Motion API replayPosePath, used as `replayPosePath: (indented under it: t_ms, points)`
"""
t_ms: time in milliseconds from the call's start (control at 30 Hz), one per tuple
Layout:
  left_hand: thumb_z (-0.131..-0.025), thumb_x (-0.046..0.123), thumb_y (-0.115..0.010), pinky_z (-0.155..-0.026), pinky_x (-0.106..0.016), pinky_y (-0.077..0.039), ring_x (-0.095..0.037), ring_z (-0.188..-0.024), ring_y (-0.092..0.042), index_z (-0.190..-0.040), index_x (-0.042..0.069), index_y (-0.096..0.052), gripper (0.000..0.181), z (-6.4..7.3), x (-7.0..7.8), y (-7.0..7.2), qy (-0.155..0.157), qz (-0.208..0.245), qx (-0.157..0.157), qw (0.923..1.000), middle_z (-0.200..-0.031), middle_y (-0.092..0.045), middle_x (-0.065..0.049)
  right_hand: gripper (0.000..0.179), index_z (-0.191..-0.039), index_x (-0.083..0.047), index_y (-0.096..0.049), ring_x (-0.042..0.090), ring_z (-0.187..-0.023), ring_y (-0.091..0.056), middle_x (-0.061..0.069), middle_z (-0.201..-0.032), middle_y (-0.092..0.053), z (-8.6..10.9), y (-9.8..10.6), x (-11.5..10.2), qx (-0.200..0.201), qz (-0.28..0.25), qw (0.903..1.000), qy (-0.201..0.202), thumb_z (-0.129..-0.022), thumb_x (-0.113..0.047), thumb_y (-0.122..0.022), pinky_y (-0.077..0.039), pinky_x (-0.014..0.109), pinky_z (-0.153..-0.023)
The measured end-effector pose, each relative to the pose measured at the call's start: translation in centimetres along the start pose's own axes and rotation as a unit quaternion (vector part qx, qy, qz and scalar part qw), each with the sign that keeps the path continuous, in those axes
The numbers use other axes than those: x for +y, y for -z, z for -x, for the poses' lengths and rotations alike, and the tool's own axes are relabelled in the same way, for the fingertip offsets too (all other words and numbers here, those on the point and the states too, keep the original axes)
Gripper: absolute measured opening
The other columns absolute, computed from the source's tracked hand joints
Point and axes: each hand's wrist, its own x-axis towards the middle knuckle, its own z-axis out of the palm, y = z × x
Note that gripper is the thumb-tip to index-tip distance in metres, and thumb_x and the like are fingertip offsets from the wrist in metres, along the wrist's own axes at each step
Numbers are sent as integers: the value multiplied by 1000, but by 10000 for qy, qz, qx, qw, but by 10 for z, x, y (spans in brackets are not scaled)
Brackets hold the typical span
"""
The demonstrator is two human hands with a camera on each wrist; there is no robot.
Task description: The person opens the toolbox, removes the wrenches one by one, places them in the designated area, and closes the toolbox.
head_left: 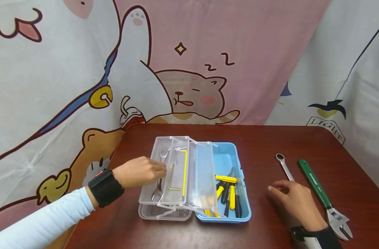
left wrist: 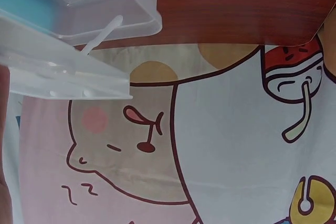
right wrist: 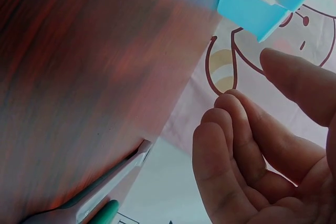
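My left hand [head_left: 142, 171] reaches into the clear tray of an unfolded toolbox, its curled fingers gripping the middle of a silver open-end wrench [head_left: 157, 193]. Beside that wrench lie a yellow hex key [head_left: 185, 173] and a dull brass-coloured one [head_left: 173, 188]. In the left wrist view only a sliver of the hand shows at the left edge. On the right, my right hand [head_left: 296, 202] hovers over the table with fingers loosely bent and holding nothing. A ratchet ring wrench [head_left: 284, 166] lies partly hidden behind it, and a green-handled adjustable wrench [head_left: 315, 185] lies to its right.
The toolbox's blue base [head_left: 246, 211] holds several yellow and black screwdrivers [head_left: 232, 195]. Its clear folding trays, joined by white hinge arms [head_left: 173, 207], spread left over a clear lid [head_left: 164, 216]. A printed cloth [head_left: 245, 62] hangs behind the brown table [head_left: 261, 141].
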Motion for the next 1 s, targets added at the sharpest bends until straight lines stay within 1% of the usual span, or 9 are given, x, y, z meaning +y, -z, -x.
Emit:
replayPosePath:
  t_ms: [67,167,267,367,567,667,767,900,1000]
  points:
    - [-74,16,-81,-77,-28,-54,-14,-94,-67,-97,12,-68,27,0,0,-2,-28,-120,103,9999,-102,-71,0,37,-97,-7,-71,27,-81,-61,10,-91,-69,1,0,1,32,12,10000,-23,-84,-42,-71,-48,49,-67]
    - [-79,15,-77,-74,-26,-54,-13,-90,-67,-91,13,-63,18,0,-1,-6,-4,-115,392,9992,-94,-70,1,40,-98,-6,-71,30,-83,-61,12,-93,-69,2,0,2,44,31,10000,-71,-84,-44,-70,-48,50,-68]
    - [-80,11,-70,-71,-24,-54,-13,-88,-67,-89,13,-59,15,0,-3,-10,46,93,737,9972,-90,-68,2,42,-99,-5,-70,29,-82,-61,12,-93,-69,3,0,4,11,36,9999,-121,-85,-45,-68,-49,50,-67]
    - [-78,9,-68,-76,-26,-53,-14,-92,-67,-94,11,-63,17,2,-3,-14,105,287,956,9950,-96,-70,0,41,-98,-5,-70,26,-79,-61,12,-92,-69,4,1,5,11,48,9999,-130,-85,-44,-69,-49,48,-65]
    - [-78,9,-72,-75,-28,-54,-14,-93,-67,-98,9,-67,21,5,-2,-11,249,417,980,9940,-98,-70,-1,40,-98,-5,-70,24,-77,-59,12,-92,-68,4,2,6,-56,27,9996,-274,-84,-42,-71,-49,45,-63]
    - [-77,9,-74,-70,-25,-54,-10,-85,-65,-96,10,-65,21,5,-4,-4,287,368,886,9950,-94,-68,2,44,-99,-4,-70,24,-77,-59,15,-94,-68,3,4,8,-105,20,9994,-337,-85,-45,-69,-49,47,-63]
    - [-76,8,-78,-67,-23,-53,-8,-79,-62,-95,10,-64,24,5,-7,2,324,280,912,9949,-90,-65,3,45,-100,-4,-70,25,-78,-60,17,-96,-68,3,6,11,-113,40,9993,-355,-85,-47,-68,-49,48,-63]
    - [-70,8,-82,-67,-24,-53,-9,-80,-65,-99,8,-64,34,3,-8,7,316,131,1157,9927,-90,-66,2,47,-100,-4,-70,23,-76,-60,15,-94,-68,3,6,12,-139,46,9991,-402,-85,-48,-68,-48,46,-62]
    - [-69,4,-82,-67,-23,-53,-10,-81,-65,-102,6,-64,37,1,-7,9,267,87,1426,9894,-90,-66,1,47,-100,-3,-69,20,-73,-58,13,-92,-68,4,6,12,-131,41,9989,-457,-84,-47,-69,-48,42,-59]
